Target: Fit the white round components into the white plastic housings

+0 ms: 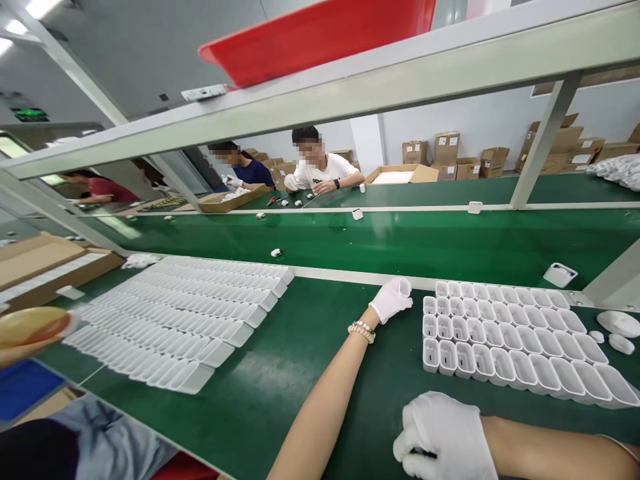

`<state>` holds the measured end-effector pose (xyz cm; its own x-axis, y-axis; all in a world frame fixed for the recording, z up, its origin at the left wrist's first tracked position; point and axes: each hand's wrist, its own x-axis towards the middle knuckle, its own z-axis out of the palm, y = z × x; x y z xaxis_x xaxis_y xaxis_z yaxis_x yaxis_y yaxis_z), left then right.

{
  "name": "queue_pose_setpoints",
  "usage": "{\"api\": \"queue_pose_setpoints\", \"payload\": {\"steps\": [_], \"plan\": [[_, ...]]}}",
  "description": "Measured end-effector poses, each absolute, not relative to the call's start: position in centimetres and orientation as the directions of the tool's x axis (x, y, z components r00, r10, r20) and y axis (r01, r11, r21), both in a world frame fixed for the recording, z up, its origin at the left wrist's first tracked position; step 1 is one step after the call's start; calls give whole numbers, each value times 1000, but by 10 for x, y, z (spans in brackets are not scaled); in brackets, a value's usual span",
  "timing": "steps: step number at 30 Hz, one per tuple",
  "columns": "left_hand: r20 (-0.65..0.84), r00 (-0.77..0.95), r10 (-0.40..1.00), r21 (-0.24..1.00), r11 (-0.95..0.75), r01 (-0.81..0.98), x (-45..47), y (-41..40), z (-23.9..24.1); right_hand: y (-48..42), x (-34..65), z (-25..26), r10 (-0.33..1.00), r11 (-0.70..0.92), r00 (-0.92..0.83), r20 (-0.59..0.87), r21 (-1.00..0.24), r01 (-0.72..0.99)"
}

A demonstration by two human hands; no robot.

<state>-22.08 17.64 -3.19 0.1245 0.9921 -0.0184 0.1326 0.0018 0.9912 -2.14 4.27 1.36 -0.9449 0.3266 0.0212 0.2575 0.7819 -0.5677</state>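
Observation:
My left hand point(393, 299), in a white glove with a bead bracelet at the wrist, reaches forward over the green bench. Its fingers are curled shut just left of a block of white open-topped plastic shells point(505, 340) standing in rows; what they hold, if anything, is hidden. My right hand point(445, 437), also gloved, rests near the bench's front edge as a closed fist with a small dark thing barely showing under the fingers. A larger block of the same white shells point(190, 313) lies to the left.
A green conveyor belt point(400, 240) runs behind the bench and carries a few small white parts point(277, 253). Three people sit across it among cardboard boxes point(400, 175). A red bin point(320, 33) sits on the overhead shelf. Loose white caps point(620, 323) lie at right.

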Motion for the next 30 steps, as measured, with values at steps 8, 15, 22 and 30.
{"api": "queue_pose_setpoints", "payload": {"steps": [8,15,22,30], "plan": [[-30,134,991,988,9,151,-223,176,-43,44,-24,17,326,794,-945,-22,-536,286],[-42,112,993,988,25,151,-224,179,-57,44,-23,20,330,768,-944,-1,-581,270],[-29,111,993,990,13,143,-225,183,-58,42,-22,17,365,762,-930,36,-585,277],[-31,115,993,988,13,153,-223,184,-59,44,-16,3,711,346,-703,23,-881,321]]}}
